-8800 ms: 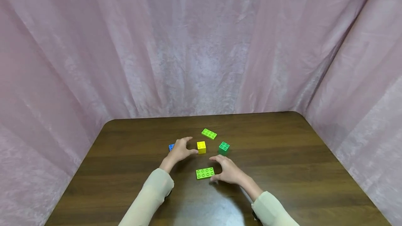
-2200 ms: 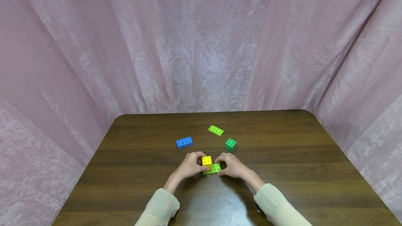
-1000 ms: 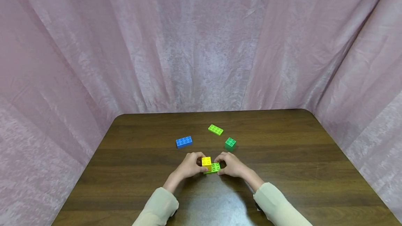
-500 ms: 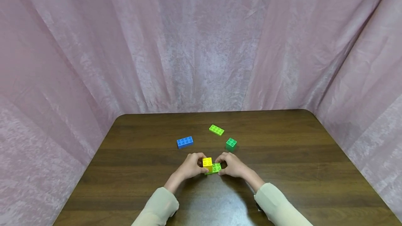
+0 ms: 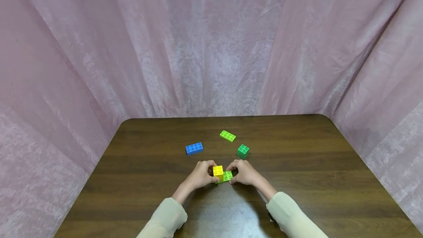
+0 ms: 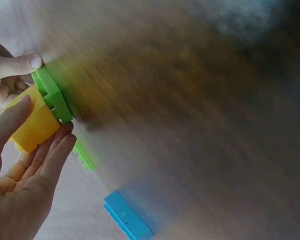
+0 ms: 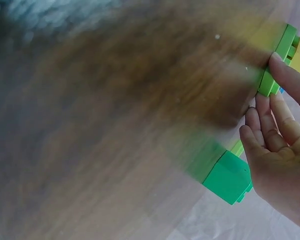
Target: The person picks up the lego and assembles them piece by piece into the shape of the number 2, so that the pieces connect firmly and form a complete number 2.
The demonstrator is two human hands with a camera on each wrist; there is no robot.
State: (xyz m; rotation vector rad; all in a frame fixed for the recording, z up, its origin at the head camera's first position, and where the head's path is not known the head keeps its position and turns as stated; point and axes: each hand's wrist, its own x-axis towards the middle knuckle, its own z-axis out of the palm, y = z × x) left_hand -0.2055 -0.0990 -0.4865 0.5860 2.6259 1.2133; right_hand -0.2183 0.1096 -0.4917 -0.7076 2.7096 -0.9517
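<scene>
I see smooth, slightly glossy plastic on the yellow brick and the lime plate under it, with studded tops. My table looks like dark wood-grain with a sheen near me, and the pink curtain behind reads as soft, crushed, velvety cloth.

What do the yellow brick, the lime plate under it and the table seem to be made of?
Yellow brick: likely moulded plastic, smooth, with studs on top. Lime plate: the same studded plastic look, thinner. Table: dark wood grain with a glossy glare near the sleeves; solid wood or laminate cannot be told.
</scene>
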